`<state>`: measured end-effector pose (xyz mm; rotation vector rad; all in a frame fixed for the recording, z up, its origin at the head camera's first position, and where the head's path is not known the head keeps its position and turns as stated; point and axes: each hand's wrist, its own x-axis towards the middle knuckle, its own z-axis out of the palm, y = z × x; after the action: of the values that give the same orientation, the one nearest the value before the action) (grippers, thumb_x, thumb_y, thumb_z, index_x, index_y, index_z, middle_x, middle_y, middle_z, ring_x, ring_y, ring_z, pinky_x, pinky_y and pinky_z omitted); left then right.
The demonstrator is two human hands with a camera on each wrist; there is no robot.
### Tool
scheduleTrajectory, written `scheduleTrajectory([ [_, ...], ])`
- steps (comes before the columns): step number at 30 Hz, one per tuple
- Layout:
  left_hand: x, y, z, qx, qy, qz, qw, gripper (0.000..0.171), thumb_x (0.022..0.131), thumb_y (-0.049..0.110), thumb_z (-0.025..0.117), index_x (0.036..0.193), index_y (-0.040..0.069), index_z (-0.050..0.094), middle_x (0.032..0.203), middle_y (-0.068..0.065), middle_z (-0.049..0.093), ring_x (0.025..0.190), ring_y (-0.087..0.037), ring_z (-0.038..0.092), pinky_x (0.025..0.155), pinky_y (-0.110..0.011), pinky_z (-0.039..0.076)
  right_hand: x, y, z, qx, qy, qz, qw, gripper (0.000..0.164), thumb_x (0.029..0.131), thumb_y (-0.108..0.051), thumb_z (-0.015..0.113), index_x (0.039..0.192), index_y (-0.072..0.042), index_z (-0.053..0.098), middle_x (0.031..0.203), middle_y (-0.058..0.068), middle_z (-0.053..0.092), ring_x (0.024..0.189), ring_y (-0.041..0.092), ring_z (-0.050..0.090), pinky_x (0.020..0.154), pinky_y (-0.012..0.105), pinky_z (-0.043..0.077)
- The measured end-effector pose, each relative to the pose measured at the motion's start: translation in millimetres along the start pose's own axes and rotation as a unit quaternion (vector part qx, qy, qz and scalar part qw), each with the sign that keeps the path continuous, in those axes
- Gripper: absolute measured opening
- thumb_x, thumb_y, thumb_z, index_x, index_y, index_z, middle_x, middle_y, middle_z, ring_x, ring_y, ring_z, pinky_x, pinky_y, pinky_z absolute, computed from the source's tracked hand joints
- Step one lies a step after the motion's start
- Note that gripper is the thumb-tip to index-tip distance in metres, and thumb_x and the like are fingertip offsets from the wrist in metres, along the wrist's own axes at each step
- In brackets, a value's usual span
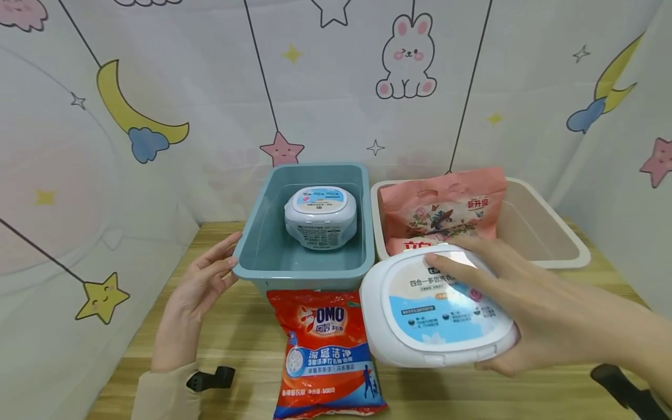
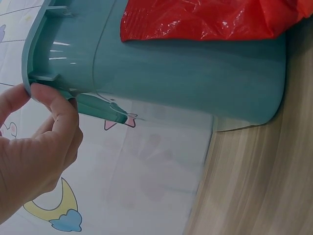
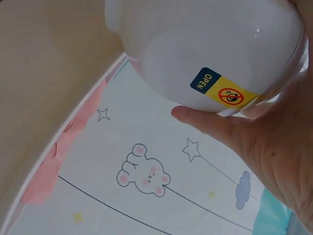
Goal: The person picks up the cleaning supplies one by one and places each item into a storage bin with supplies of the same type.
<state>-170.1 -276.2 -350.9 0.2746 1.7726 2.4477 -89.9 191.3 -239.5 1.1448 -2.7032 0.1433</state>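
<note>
My right hand grips a white tub with a blue and white lid label, held up at the front right. In the right wrist view the thumb lies along the tub's side by an "OPEN" sticker. My left hand pinches the rim of a teal bin at its front left corner; the left wrist view shows thumb and finger at that rim. Inside the bin sits a similar white tub, lid up. A red OMO detergent bag leans against the bin's front.
Right of the teal bin stands a beige bin with a pink bag inside, partly behind the held tub. A wooden table carries everything. A patterned curtain hangs behind and at both sides.
</note>
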Motion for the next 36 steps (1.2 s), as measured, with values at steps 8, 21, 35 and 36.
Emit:
scheduleTrajectory([
  [8,-0.6,0.4,-2.9,0.004,0.001,-0.004,1.0000,0.044,0.097,-0.001,0.048,0.137,0.018,0.054,0.115,0.004,0.060,0.099,-0.007,0.063,0.082,-0.022,0.054,7,-2,-4,0.007,-0.020,0.012,1.000,0.105,0.063,-0.077,0.069,0.150,-0.039,0.025,0.149,-0.003,0.028,0.123,0.017,0.034,0.088,0.055,0.050],
  [21,0.2,-2.1,-1.7,0.008,0.005,-0.004,1.0000,0.043,0.097,-0.001,0.048,0.134,0.020,0.057,0.115,0.003,0.061,0.099,-0.009,0.063,0.083,-0.023,0.053,17,-8,-8,-0.015,0.000,-0.010,1.000,0.113,0.057,-0.063,0.082,0.150,-0.038,0.023,0.150,-0.003,0.028,0.126,0.015,0.032,0.091,0.048,0.049],
  [35,0.5,0.6,-2.3,0.005,-0.014,-0.001,0.9999,0.043,0.098,0.000,0.047,0.136,0.018,0.054,0.117,0.002,0.059,0.101,-0.009,0.062,0.084,-0.022,0.053,30,-13,-14,-0.006,-0.002,-0.002,1.000,0.118,0.054,-0.060,0.086,0.150,-0.042,0.020,0.152,-0.004,0.025,0.129,0.017,0.031,0.091,0.052,0.051],
  [36,0.4,0.8,-2.4,0.004,-0.015,-0.001,0.9999,0.043,0.098,0.000,0.047,0.136,0.017,0.054,0.117,0.002,0.059,0.101,-0.009,0.062,0.084,-0.022,0.053,30,-13,-14,-0.007,-0.001,-0.002,1.000,0.119,0.053,-0.058,0.087,0.150,-0.042,0.020,0.152,-0.003,0.026,0.130,0.017,0.031,0.091,0.051,0.051],
])
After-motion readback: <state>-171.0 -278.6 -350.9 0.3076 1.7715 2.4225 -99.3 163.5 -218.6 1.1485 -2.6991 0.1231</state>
